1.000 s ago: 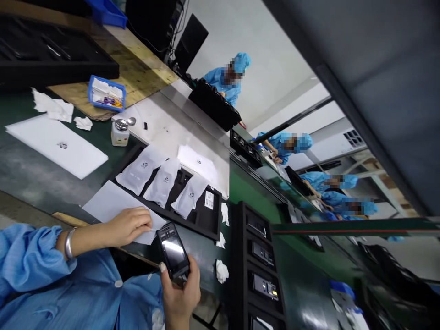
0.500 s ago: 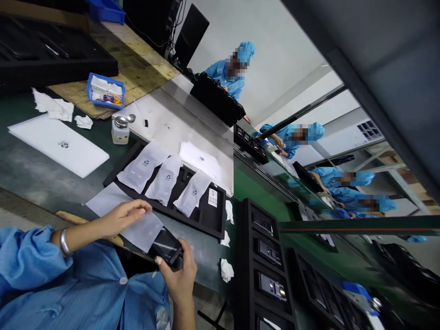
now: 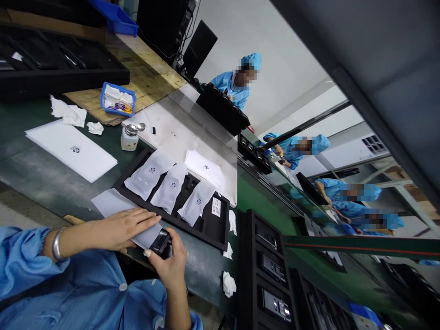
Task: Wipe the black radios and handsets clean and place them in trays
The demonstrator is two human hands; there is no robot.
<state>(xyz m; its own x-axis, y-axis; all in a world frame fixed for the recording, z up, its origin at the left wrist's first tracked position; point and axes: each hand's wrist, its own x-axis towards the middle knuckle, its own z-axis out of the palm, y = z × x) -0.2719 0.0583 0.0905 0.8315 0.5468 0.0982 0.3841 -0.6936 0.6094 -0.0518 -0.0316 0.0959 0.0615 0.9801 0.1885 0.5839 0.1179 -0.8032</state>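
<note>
My right hand [image 3: 171,259] grips one end of a glossy black handheld device [image 3: 160,241], its exact kind unclear. The other end is inside a translucent white bag [image 3: 146,237]. Across the bag lies my left hand [image 3: 129,228], fingers stretched over its top and the thumb at its near side, holding it. The bag's far end [image 3: 110,201] sticks out past my left wrist. Just beyond both hands is a black foam tray [image 3: 213,229] bearing a few bagged items [image 3: 172,187] with printed logos and a small white label sheet [image 3: 216,207].
A stack of flat bags [image 3: 72,149] lies left, near a pump bottle [image 3: 129,138] and a blue bin [image 3: 118,111]. More printed bags [image 3: 205,168] lie behind the tray. Foam trays with devices [image 3: 271,266] stand right; crumpled tissues [image 3: 228,284] lie beside them. Co-workers [image 3: 225,85] sit beyond.
The bag now covers more of the black device. My left hand has flattened over the bag, and my right hand has shifted left and slightly up. The view has tilted a little.
</note>
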